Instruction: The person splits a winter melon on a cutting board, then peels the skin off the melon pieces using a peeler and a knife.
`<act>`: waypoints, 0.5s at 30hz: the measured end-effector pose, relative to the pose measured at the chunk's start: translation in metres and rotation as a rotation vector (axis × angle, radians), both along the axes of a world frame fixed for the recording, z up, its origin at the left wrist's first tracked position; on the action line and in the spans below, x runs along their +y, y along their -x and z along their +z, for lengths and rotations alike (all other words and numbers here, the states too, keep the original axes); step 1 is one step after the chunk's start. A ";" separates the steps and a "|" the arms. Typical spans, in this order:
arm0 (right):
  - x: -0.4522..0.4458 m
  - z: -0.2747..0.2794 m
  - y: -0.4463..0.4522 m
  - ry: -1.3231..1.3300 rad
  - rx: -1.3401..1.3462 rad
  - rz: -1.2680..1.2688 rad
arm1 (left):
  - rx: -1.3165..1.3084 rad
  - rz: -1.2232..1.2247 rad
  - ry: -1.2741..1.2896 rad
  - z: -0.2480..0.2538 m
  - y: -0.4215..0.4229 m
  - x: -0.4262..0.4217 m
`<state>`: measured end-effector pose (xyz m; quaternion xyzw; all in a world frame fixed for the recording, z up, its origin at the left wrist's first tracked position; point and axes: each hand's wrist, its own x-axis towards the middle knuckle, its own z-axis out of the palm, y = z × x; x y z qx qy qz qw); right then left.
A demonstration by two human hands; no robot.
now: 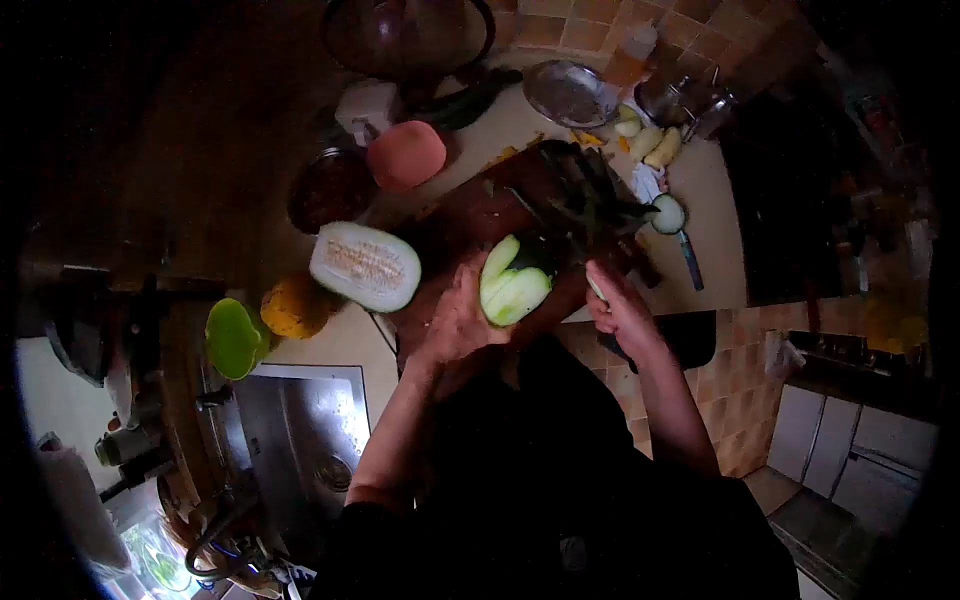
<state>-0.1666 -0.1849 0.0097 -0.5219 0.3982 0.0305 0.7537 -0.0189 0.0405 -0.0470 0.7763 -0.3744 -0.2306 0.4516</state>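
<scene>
Near the front edge of a dark cutting board (440, 235), my left hand (462, 318) is closed around a pale green, partly peeled melon piece (515, 294). A strip stands up from the top of that piece. To its right, my right hand (622, 312) is closed around a small light-coloured handle; the rest of that tool is too dark to make out. Dark green peelings (590, 190) lie in a pile on the board's far right part. A halved melon (365, 266) with pale flesh and seeds faces up at the board's left edge.
An orange-yellow round fruit (294, 307), a green bowl (234, 339) and a steel sink (305, 430) are at the left. Behind the board are a pink bowl (406, 156) and a metal plate (570, 94). Pale peeled vegetables (662, 148) and a ladle-like tool (690, 262) lie right.
</scene>
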 end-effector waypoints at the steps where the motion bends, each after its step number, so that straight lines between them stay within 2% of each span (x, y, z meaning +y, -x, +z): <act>1: -0.003 -0.003 -0.007 0.023 0.024 0.033 | -0.008 -0.006 -0.036 0.002 -0.002 -0.006; 2: -0.007 -0.007 -0.014 0.045 0.046 0.065 | -0.085 -0.021 -0.124 0.005 -0.005 -0.009; 4: -0.037 -0.096 -0.031 0.422 0.000 0.163 | -0.248 -0.058 -0.303 0.010 -0.013 -0.016; 5: -0.046 -0.118 -0.036 0.538 -0.015 0.211 | -0.325 -0.078 -0.305 0.009 -0.019 -0.019; 7: -0.057 -0.130 -0.048 0.704 -0.032 0.298 | -0.477 -0.112 -0.303 0.003 -0.033 -0.024; 9: -0.063 -0.123 -0.047 0.511 0.041 0.314 | -0.566 -0.115 -0.333 -0.011 -0.038 -0.026; 11: -0.054 -0.051 -0.051 0.029 0.184 0.243 | -0.709 -0.125 -0.378 -0.041 -0.046 -0.022; 12: -0.056 -0.056 -0.051 0.023 0.173 0.250 | -0.805 -0.134 -0.405 -0.066 -0.050 -0.015; 13: -0.058 -0.066 -0.049 0.016 0.165 0.257 | -0.898 -0.145 -0.433 -0.064 -0.049 -0.016; 14: -0.059 -0.078 -0.047 0.008 0.156 0.265 | -0.857 -0.112 -0.409 -0.062 -0.044 -0.018; 15: -0.059 -0.090 -0.044 -0.012 0.118 0.276 | -0.815 -0.080 -0.385 -0.030 -0.033 -0.032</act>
